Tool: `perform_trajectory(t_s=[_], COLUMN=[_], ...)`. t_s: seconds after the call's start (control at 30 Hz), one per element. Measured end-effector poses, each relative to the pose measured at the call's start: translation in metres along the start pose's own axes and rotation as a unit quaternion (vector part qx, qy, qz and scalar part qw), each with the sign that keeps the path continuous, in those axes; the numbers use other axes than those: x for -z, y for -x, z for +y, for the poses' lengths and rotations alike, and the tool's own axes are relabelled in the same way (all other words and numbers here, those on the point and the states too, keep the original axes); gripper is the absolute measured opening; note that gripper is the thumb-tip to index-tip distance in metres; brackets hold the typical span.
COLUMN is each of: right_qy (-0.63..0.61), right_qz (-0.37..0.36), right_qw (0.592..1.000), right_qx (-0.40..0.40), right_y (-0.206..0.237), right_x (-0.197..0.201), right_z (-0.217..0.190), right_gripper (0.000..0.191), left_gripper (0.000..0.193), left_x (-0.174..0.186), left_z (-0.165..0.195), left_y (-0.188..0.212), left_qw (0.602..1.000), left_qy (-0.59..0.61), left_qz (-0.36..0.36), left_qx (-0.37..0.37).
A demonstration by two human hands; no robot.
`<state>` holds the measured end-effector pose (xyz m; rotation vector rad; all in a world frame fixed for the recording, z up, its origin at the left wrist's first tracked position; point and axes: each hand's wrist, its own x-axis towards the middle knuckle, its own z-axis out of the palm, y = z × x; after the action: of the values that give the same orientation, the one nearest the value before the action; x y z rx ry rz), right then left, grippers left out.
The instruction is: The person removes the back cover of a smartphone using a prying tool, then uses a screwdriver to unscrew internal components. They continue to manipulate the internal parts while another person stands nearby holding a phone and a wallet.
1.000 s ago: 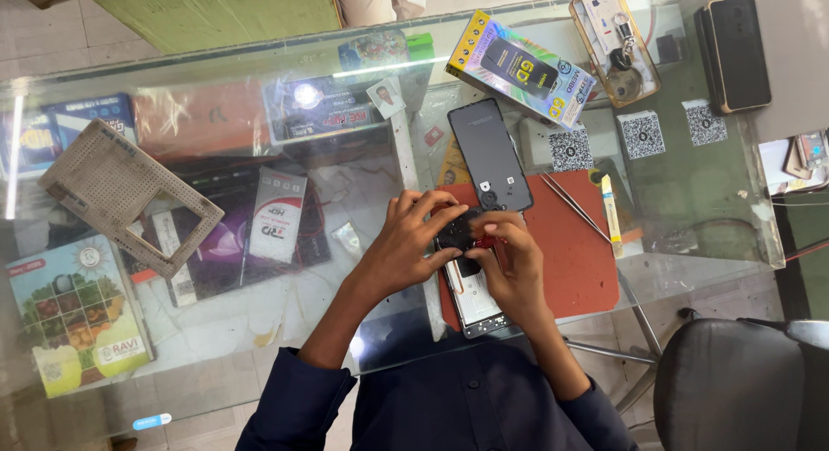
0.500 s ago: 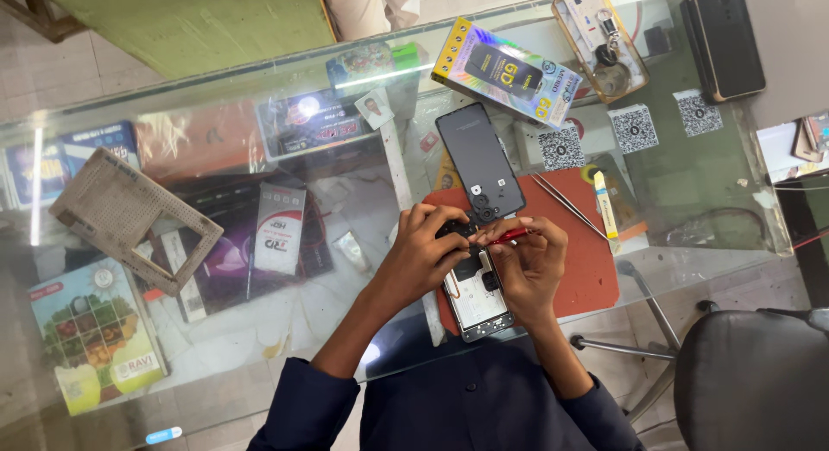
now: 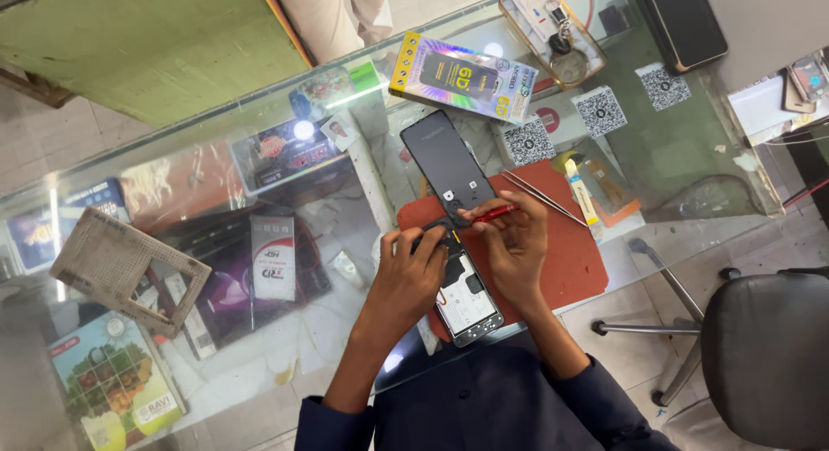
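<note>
An opened phone [image 3: 467,297] lies on a red mat [image 3: 577,263] on a glass counter, its insides showing. My left hand [image 3: 410,274] presses on the phone's upper end and pinches a small black part there. My right hand [image 3: 515,239] holds a red-handled screwdriver [image 3: 489,214] with its tip pointing left at that same spot. The phone's black back cover [image 3: 445,166] lies just beyond, partly on the mat.
Metal tweezers [image 3: 540,194] and a yellow tube [image 3: 582,192] lie on the mat's far right. A colourful boxed pack [image 3: 463,76], a tray of small items [image 3: 551,23], a perforated beige plate [image 3: 129,269] and a black chair [image 3: 764,356] surround the glass counter [image 3: 691,149].
The red screwdriver has come into view in my right hand and now points at the phone's top. Both hands stay over the phone; the camera has shifted slightly.
</note>
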<state>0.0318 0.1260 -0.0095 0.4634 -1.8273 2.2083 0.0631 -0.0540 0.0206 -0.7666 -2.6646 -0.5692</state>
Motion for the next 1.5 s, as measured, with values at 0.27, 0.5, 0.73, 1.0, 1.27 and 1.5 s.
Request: perform_trajectory(t_s=[0.27,0.5,0.73,1.0,1.27,1.5], right_qy=[0.052,0.129,0.233,0.219,0.25,0.186], right_qz=[-0.041,-0.072,-0.136,-0.11,-0.142,-0.161], right_qw=[0.998,0.989,0.961,0.966,0.957,0.968], right_qx=[-0.005,0.004,0.06,0.082,0.052,0.049], right_y=[-0.011,-0.019,-0.033,-0.038,-0.041,-0.047], right_x=[-0.006,-0.008,-0.015,-0.017,-0.019,-0.013], right_z=[0.006,0.002,-0.016,-0.013,-0.018,-0.016], right_gripper=[0.048,0.044,0.03,0.033,0.031,0.037], left_gripper=[0.021,0.027,0.023,0.023,0.034,0.017], left_x=[0.0,0.0,-0.001,-0.007,-0.008,0.002], left_z=[0.004,0.007,0.009,0.019,0.025,0.001], left_y=[0.0,0.0,-0.002,-0.001,-0.001,-0.017], left_qw=[0.999,0.992,0.993,0.988,0.985,0.989], left_qy=[-0.05,-0.123,-0.12,-0.154,-0.156,-0.001], left_qz=[-0.021,-0.036,0.007,-0.024,-0.041,0.011], left_qx=[0.006,-0.003,-0.014,0.013,0.065,0.146])
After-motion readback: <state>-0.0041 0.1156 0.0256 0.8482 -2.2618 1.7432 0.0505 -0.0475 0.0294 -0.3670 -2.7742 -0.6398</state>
